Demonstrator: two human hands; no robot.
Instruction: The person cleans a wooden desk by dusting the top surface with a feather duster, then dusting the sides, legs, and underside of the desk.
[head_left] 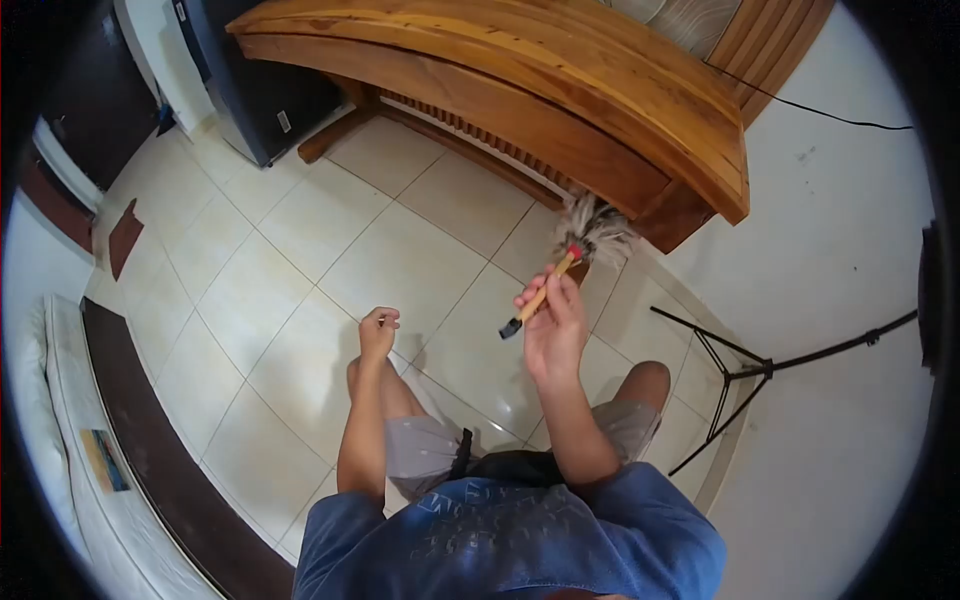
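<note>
In my right hand [555,325] is a feather duster, its wooden handle [536,303] gripped between thumb and fingers. The handle has a black end pointing down-left and a red collar near the feathers. Its grey-brown feathers [597,228] are against or just in front of the lower right end of the wooden table [560,150]; exact contact is hard to tell. My left hand [378,332] hangs in the air over the floor near my left knee, its fingers loosely curled in, and nothing shows in them.
A black tripod stand [725,376] is on the right by the white wall [850,440]. A dark cabinet-like appliance [265,90] stands at the back left. Along the left side lies a white mattress [75,400] on a dark base. Pale tiles [340,240] cover the floor.
</note>
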